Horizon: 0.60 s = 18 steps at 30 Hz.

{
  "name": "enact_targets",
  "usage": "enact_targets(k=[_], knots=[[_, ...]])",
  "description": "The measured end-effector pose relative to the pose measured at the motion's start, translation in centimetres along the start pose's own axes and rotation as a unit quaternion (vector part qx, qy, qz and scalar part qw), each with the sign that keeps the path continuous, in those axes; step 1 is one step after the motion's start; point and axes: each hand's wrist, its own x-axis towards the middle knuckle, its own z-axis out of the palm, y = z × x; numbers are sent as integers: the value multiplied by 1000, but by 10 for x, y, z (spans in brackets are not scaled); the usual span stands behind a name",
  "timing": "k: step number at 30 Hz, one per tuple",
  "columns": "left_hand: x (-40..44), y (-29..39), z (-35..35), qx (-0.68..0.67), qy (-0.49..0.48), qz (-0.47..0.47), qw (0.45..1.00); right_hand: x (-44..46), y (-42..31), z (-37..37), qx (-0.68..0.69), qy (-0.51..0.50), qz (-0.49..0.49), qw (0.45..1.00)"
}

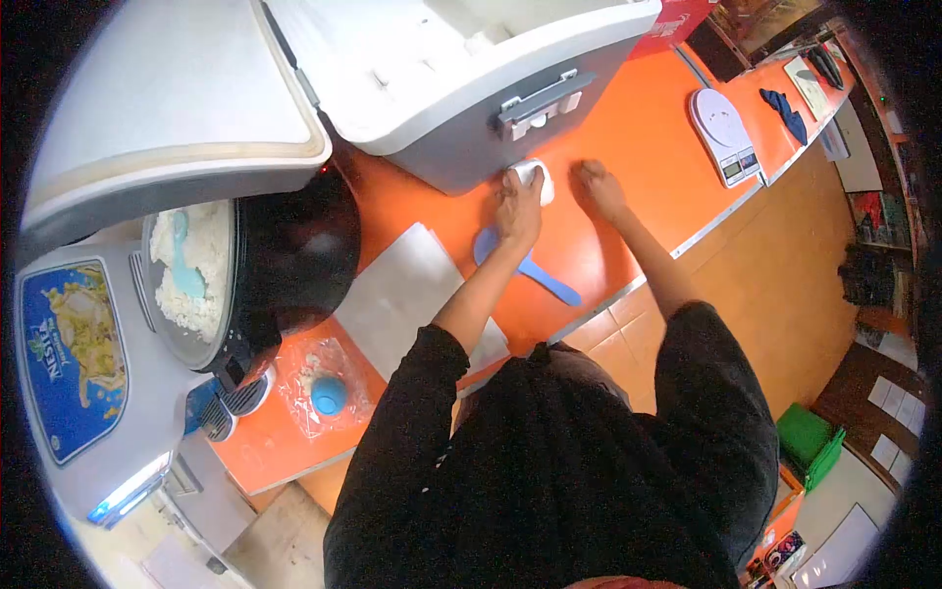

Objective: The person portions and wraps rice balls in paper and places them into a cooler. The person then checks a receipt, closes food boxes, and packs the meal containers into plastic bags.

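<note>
My left hand (519, 208) is closed over a small white folded cloth or wad (543, 185) on the orange counter, by the front of the grey cooler box. My right hand (599, 188) rests to the right of it as a loose fist, with nothing showing in its fingers. Just below my left wrist lies a blue flat-headed paddle (551, 282), its round end partly hidden by my forearm. White sheets of paper (404, 287) lie left of that forearm.
A large cooler box (461, 147) stands at the back, lid open. To the left, a pot (232, 265) holds white rice and a pale blue scoop (186, 270). A blue rounded object (329, 396) sits on clear plastic. A kitchen scale (721, 133) stands at right.
</note>
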Motion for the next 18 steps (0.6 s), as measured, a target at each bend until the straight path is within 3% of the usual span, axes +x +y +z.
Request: enact_targets(k=[1,2,3,5,7,10,12,14,15,16,17,18], knots=[[2,3,0,-37,1,1,999,-31,9,3,-97,-32,-25,995],[6,4,2,-37,-3,1,999,-66,-3,-30,-78,-51,-97,991],[10,5,5,-57,-21,13,998,-94,-27,-62,-29,-172,-21,985],[12,7,9,-108,-6,21,994,-139,-37,-104,-13,-297,94,950],[-4,12,-25,-163,26,4,986,-157,-35,-123,-28,-340,205,917],[-41,-12,-54,-207,118,-14,971,-134,-57,-94,20,-222,202,954],[-74,-39,-63,-209,175,-55,961,-115,-102,-50,72,-92,55,992],[-108,-67,-64,-210,195,-68,956,-98,-155,-33,53,-116,-5,992],[-129,-82,-71,-218,198,-67,953,-97,-150,9,72,-6,-16,997],[-149,-92,-81,-228,192,-92,950,-93,-149,13,118,-94,93,984],[-170,-102,-96,-201,223,-100,949,-91,-169,-6,116,-10,53,992],[-190,-112,-109,-176,252,-105,946,-92,-151,7,143,7,42,989]])
